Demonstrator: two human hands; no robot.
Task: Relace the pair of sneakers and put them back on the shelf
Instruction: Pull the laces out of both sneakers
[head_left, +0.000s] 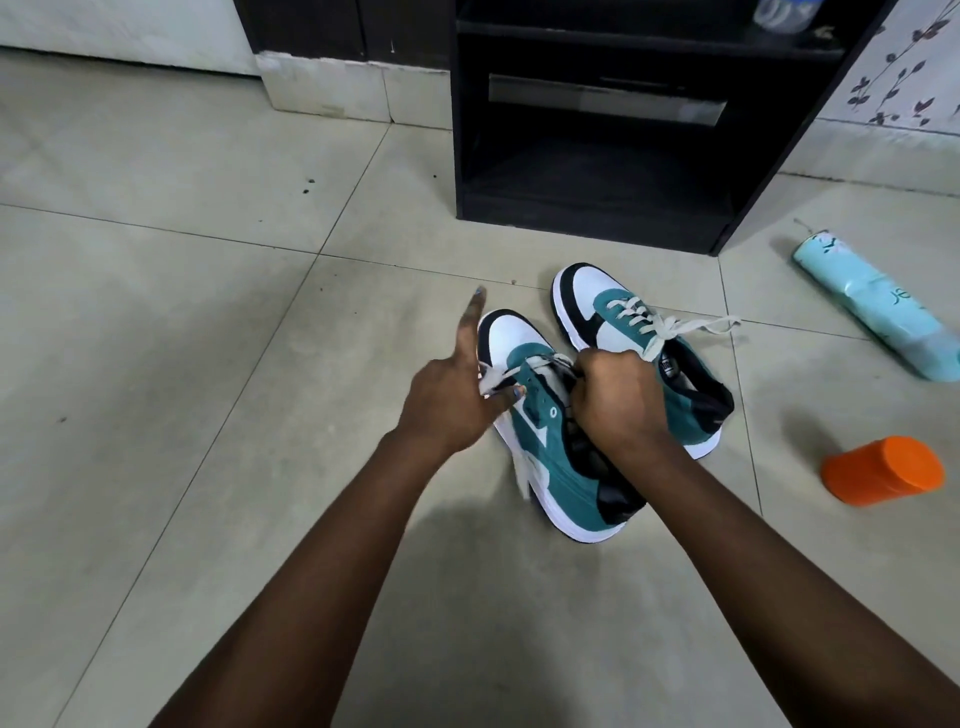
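Two teal, white and black sneakers stand side by side on the tiled floor, toes pointing away from me. On the left sneaker the off-white lace is only partly threaded, with a loose end hanging down its left side. My left hand pinches that lace beside the eyelets, index finger sticking out straight. My right hand is curled tight over the tongue area, gripping the lace's other end. The right sneaker is laced, its lace ends trailing to the right. The black shelf stands just beyond the shoes.
A light-blue bottle lies on the floor at the right. Nearer me on that side lies an orange container. The shelf's lowest compartment faces the shoes. A tiled plinth sits at the back left.
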